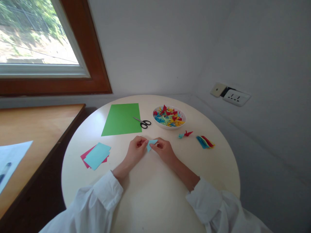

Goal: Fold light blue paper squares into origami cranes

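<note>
Both my hands meet over the middle of the round white table [150,194], pinching a small folded piece of light blue paper [151,143]. My left hand [136,149] grips its left side between thumb and fingertips. On the opposite side, the thumb and fingers of my right hand [165,150] are closed on the same paper. Some of the folds are hidden behind my fingers. To the left lies a small stack of light blue paper sheets [97,156], with pink sheets [85,156] sticking out beneath.
Black-handled scissors [145,124] rest partly on a green sheet [121,119]. A white bowl [170,127] holds many colourful paper cranes. Nearby lie a red crane [187,133], a light blue folded piece [181,136] and colourful folded strips [204,141]. A wooden desk [48,126] stands left.
</note>
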A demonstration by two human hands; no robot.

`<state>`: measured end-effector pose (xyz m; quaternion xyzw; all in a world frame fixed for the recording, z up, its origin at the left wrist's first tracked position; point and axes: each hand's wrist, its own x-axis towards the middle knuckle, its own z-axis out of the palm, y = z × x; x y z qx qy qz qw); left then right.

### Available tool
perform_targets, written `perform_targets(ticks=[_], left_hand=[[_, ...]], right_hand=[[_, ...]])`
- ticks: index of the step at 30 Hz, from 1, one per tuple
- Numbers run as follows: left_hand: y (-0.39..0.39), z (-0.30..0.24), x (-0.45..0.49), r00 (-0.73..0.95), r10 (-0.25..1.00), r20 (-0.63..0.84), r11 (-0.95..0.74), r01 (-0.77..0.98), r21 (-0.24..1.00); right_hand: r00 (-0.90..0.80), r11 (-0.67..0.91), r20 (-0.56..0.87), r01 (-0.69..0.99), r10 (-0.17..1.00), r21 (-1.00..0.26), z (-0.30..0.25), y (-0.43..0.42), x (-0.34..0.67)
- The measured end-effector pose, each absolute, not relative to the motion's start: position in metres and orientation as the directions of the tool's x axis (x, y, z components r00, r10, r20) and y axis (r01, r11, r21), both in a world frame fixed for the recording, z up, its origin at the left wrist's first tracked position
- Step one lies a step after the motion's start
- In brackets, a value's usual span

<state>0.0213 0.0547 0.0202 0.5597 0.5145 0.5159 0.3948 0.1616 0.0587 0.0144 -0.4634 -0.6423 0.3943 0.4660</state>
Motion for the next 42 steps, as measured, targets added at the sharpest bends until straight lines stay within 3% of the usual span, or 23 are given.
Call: perform_targets(ticks=[22,30,37,42], left_hand=[[0.0532,0.016,0.0223,-0.004,0.987,0.159,-0.159,-0.014,0.987],[0.0515,0.0229,0.0228,-0.015,0.997,0.071,-0.071,0.016,0.997],[0.0516,0.022,0.0227,0.002,0.996,0.092,-0.092,0.038,0.995],[0.0513,0.0186,0.0249,0.074,0.997,0.027,-0.028,0.007,1.0]], right_hand=[[-0.132,0.295,0.269,0.247,0.954,-0.923,0.0204,0.0531,0.16],[-0.06,0.265,0.259,0.198,0.964,-0.944,0.0161,0.0557,0.1622],[-0.038,0.244,0.241,0.157,0.97,-0.957,0.0133,0.0585,0.1628],[-0.002,0.184,0.184,0.103,0.983,-0.978,0.0156,0.0581,0.1619]])
